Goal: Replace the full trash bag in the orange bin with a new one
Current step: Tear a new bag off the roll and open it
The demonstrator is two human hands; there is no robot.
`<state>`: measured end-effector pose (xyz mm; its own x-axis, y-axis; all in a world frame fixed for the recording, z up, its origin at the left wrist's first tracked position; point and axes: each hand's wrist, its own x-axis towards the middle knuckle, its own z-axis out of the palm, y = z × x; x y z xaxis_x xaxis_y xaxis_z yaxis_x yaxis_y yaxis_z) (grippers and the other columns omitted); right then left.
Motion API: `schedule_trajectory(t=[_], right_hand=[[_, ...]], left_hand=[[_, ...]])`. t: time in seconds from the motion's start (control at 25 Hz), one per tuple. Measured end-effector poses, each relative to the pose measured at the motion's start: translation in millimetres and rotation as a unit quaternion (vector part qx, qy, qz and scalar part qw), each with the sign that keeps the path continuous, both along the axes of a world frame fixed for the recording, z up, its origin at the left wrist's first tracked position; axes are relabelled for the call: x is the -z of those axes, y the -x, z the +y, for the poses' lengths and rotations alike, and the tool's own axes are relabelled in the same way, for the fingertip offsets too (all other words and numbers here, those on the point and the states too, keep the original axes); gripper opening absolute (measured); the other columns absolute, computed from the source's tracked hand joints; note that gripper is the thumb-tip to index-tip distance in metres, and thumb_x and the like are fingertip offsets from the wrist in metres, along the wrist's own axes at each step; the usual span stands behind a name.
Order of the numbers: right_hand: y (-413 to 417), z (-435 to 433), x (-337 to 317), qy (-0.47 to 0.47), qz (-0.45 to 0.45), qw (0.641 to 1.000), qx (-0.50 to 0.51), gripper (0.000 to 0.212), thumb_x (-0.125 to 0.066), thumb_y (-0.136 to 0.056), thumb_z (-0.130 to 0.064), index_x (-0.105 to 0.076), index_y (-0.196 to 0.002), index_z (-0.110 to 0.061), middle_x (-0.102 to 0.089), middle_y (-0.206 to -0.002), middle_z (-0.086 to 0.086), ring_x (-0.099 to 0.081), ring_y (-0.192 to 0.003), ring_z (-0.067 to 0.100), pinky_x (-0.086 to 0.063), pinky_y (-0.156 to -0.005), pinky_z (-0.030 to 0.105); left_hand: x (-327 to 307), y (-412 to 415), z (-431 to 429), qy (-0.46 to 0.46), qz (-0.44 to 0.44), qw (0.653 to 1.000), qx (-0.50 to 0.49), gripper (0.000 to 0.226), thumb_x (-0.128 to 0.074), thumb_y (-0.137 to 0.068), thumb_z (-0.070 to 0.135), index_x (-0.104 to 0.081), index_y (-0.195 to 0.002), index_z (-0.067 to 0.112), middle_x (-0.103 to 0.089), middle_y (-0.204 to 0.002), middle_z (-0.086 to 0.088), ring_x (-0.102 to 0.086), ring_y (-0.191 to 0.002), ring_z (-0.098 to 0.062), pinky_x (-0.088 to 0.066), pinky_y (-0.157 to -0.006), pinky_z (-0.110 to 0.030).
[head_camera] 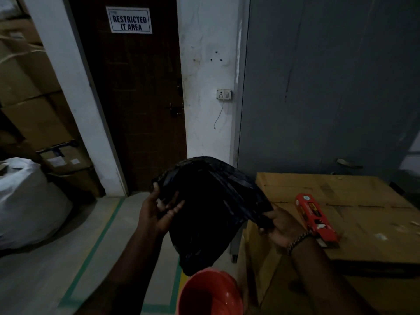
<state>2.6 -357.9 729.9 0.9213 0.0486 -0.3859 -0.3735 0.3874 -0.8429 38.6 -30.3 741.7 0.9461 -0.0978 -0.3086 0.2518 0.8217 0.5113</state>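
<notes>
We saw the black bag (209,212) held up just above the orange bin (204,298) near us — the left hand (156,212) curled round its left edge, the right hand (281,230) gripping its right edge.

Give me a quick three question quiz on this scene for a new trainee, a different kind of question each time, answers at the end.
1. True or false: the orange bin already has a bag lining it.
2. Where does the red box lie? A: on the floor by the door. B: on the flat cardboard. C: inside the bin.
3. Which hands grip the black bag?

Key
1. False: its inside shows bare orange.
2. B.
3. Both: the left hand and the right hand, holding it above the bin.
</notes>
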Motion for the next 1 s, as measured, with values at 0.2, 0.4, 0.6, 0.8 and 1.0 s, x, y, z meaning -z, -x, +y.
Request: schedule_trajectory(t=[0.2, 0.4, 0.6, 0.8, 1.0], right_hand=[[13, 0, -8, 0.033, -0.121, 0.976, -0.179, 0.072, -0.064, -0.08, 0.02, -0.054, -0.137, -0.023, -0.065, -0.131, 0.014, -0.069, -0.109, 0.029, -0.059, -0.081, 0.045], [12, -4, 4, 0.201, -0.091, 0.923, -0.316, 0.065, -0.077, -0.079, 0.004, -0.056, -0.135, -0.021, -0.067, -0.129, 0.009, -0.068, -0.11, 0.028, -0.057, -0.082, 0.045], [11, -32, 23, 0.029, 0.113, 0.991, 0.063, 0.021, -0.051, -0.096, -0.008, -0.063, -0.112, -0.003, -0.071, -0.096, 0.018, -0.066, -0.079, 0.032, -0.055, -0.067, 0.041], [3, -65, 24, -0.214, 0.117, 0.933, 0.264, 0.043, -0.034, -0.088, 0.009, -0.057, -0.123, 0.001, -0.054, -0.137, 0.019, -0.054, -0.118, 0.037, -0.046, -0.099, 0.046], [12, -54, -5, -0.129, 0.06, 0.982, 0.125, 0.029, -0.053, -0.099, -0.025, -0.069, -0.103, -0.001, -0.073, -0.106, 0.021, -0.066, -0.098, 0.036, -0.054, -0.079, 0.043]], left_hand=[[-5, 10, -68, -0.181, 0.066, 0.965, 0.18, 0.073, -0.06, -0.084, 0.067, -0.056, -0.13, 0.011, -0.064, -0.123, -0.013, -0.061, -0.113, -0.033, -0.047, -0.098, -0.05], [-8, 3, -97, -0.236, 0.051, 0.963, 0.122, 0.037, -0.068, -0.089, 0.02, -0.067, -0.123, 0.004, -0.07, -0.118, -0.021, -0.07, -0.093, -0.033, -0.057, -0.086, -0.042], [-18, -1, -84, -0.086, 0.044, 0.995, 0.035, 0.036, -0.042, -0.103, 0.023, -0.061, -0.129, 0.008, -0.061, -0.132, -0.024, -0.061, -0.114, -0.035, -0.05, -0.089, -0.045], [-30, 19, -70, -0.209, 0.002, 0.978, 0.024, 0.035, -0.055, -0.1, 0.036, -0.067, -0.122, 0.012, -0.07, -0.12, -0.012, -0.067, -0.103, -0.028, -0.054, -0.083, -0.041], [-19, 19, -41, -0.219, 0.022, 0.975, 0.021, 0.048, -0.046, -0.101, 0.049, -0.061, -0.133, 0.016, -0.07, -0.125, -0.012, -0.068, -0.11, -0.034, -0.053, -0.088, -0.044]])
